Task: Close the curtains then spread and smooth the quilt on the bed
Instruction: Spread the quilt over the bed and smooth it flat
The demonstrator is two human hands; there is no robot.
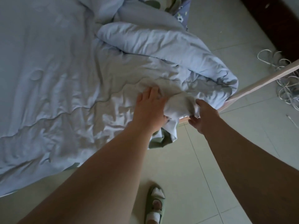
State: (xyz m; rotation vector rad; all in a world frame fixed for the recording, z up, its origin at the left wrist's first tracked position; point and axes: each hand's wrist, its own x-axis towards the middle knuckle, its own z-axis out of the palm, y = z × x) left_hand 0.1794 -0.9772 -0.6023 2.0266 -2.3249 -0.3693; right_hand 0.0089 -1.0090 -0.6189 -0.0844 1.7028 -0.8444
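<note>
Quilt (113, 88) on bed (258, 79) | corner was bunched between hands | right hand (203, 117) clamped on it; left hand (150, 109) laid on it, grip untold | folded bulk lay at 1 o'clock, axis 10–4, right hand nearer

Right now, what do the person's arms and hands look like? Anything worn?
The left forearm and right forearm are bare, no sleeves in view. The left hand and right hand carry no gloves, watch or bracelet; rings cannot be made out.
</note>
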